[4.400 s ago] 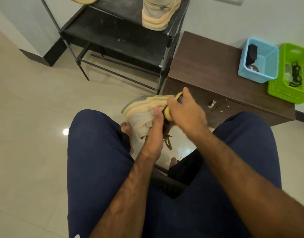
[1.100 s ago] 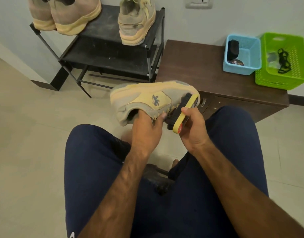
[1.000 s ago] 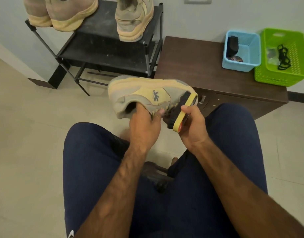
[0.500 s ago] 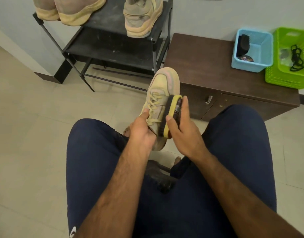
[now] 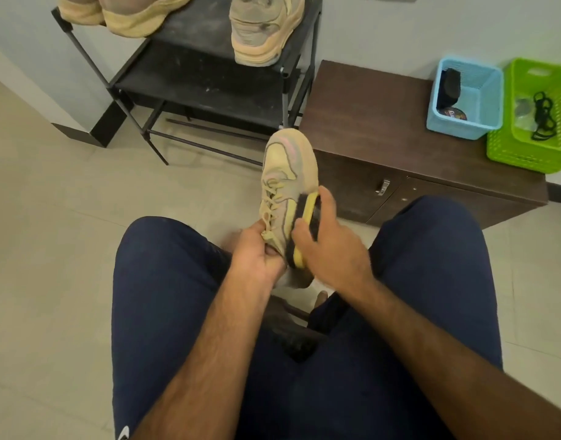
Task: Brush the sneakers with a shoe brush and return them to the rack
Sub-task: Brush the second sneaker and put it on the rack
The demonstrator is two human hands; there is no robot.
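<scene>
A tan and yellow sneaker (image 5: 288, 173) points away from me, toe up, between my knees. My left hand (image 5: 257, 258) grips its heel end near the laces. My right hand (image 5: 330, 246) holds a yellow-backed shoe brush (image 5: 304, 227) with its black bristles pressed against the sneaker's right side. A black shoe rack (image 5: 209, 87) stands ahead on the left. On its top shelf sit one matching sneaker (image 5: 266, 27) and two more sneakers (image 5: 126, 14) at the left.
A low brown cabinet (image 5: 374, 128) stands to the right of the rack. On it are a blue basket (image 5: 466, 96) with a dark brush and a tin, and a green basket (image 5: 539, 115) with black laces. Pale floor tiles lie around my legs.
One second ago the sneaker lay sideways with its side panel showing. It has been turned toe-away with laces up. The brush has slid down its right side toward the heel.
</scene>
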